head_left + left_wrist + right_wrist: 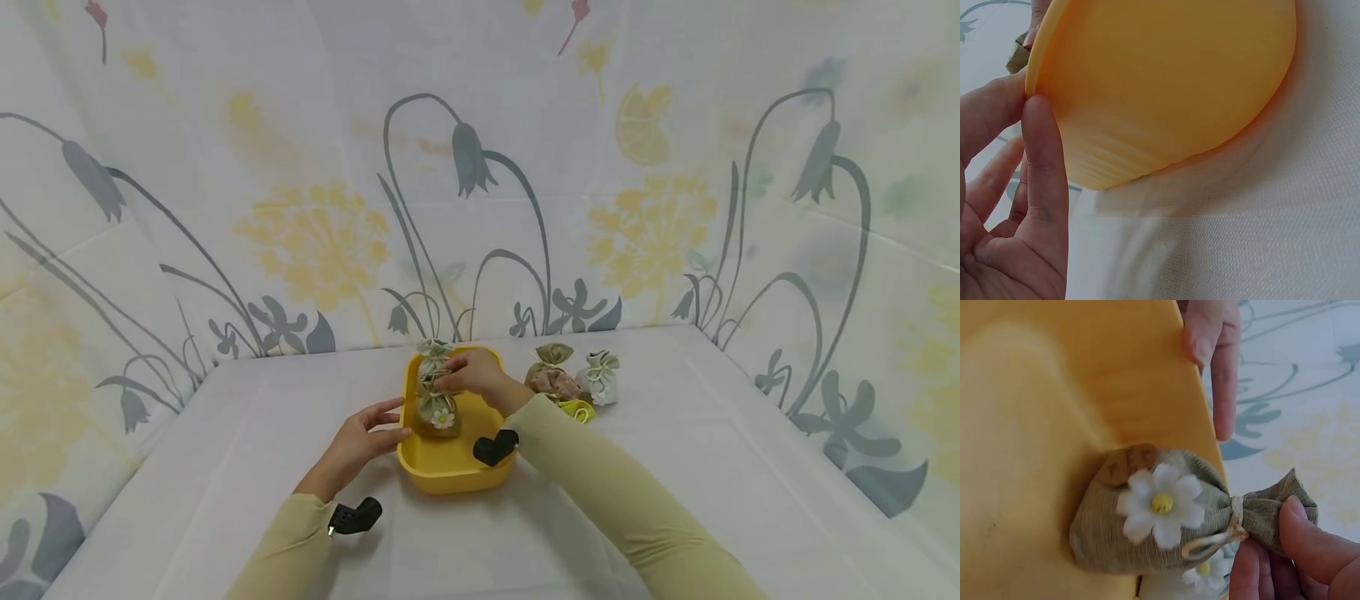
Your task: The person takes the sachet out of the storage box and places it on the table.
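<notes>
A yellow plastic basin (450,482) stands on the white cloth in the head view. My left hand (358,440) is at its left side, and the left wrist view shows thumb and forefinger pinching the rim (1036,69). Over the basin my right hand (480,377) pinches the gathered neck of an olive-green drawstring pouch (1147,531). The pouch bears a white flower (1163,503) with a yellow centre, a small brown tag and a cream tie. Behind it sits a pale drawstring pouch (432,352), also with a white flower, partly hidden by the green one.
Right of the basin, partly behind my right forearm, lie a brown-and-pink pouch (553,379), a pale pouch (600,379) and a small yellow item (577,410). A floral-printed cloth (480,225) hangs behind the table.
</notes>
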`<state>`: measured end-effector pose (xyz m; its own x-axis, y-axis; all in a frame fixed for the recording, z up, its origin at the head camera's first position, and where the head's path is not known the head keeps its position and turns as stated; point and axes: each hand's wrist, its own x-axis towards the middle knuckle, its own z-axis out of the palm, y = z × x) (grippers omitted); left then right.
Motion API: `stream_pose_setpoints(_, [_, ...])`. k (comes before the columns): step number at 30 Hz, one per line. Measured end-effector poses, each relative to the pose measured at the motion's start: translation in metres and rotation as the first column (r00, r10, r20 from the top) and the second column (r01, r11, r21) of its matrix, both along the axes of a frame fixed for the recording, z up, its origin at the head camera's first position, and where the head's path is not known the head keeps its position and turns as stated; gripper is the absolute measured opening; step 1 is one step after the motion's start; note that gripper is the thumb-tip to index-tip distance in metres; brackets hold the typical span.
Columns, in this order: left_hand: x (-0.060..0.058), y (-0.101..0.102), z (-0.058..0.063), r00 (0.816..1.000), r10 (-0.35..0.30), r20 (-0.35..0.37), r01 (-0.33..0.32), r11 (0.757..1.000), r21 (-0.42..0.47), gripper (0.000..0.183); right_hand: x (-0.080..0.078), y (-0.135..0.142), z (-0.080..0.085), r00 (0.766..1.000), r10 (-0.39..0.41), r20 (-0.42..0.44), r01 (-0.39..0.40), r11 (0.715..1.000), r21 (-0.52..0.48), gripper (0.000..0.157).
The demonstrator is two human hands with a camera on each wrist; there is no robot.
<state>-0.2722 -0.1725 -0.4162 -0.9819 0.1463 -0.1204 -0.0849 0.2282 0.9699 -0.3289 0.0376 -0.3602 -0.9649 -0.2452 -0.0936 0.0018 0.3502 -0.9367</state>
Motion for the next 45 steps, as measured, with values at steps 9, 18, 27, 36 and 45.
stream_pose_setpoints(9, [0.000, 0.001, 0.002, 1.000, 0.016, 0.007, -0.016, 1.000, -0.005, 0.059, 0.013, 0.001, 0.009, 1.000, 0.021, -0.002, -0.021, 0.999, -0.044, 0.024])
stream_pose_setpoints(18, [0.004, 0.001, 0.003, 1.000, 0.011, 0.010, -0.011, 1.000, 0.010, 0.061, 0.028, 0.007, 0.021, 0.998, 0.052, -0.029, -0.054, 0.996, -0.065, 0.023])
stream_pose_setpoints(27, [0.003, 0.001, 0.004, 1.000, 0.017, 0.011, -0.017, 1.000, 0.009, 0.061, 0.046, 0.014, 0.035, 0.996, 0.075, -0.053, -0.080, 0.992, -0.098, 0.019])
stream_pose_setpoints(36, [0.003, 0.000, 0.003, 1.000, 0.011, 0.006, -0.011, 1.000, 0.003, 0.061, 0.073, 0.027, 0.044, 0.991, 0.084, -0.106, -0.094, 0.991, -0.093, 0.017])
stream_pose_setpoints(45, [0.002, 0.000, 0.003, 1.000, 0.011, 0.012, -0.011, 1.000, -0.002, 0.062, 0.094, 0.052, 0.051, 0.993, 0.054, -0.107, -0.063, 0.995, -0.080, 0.017])
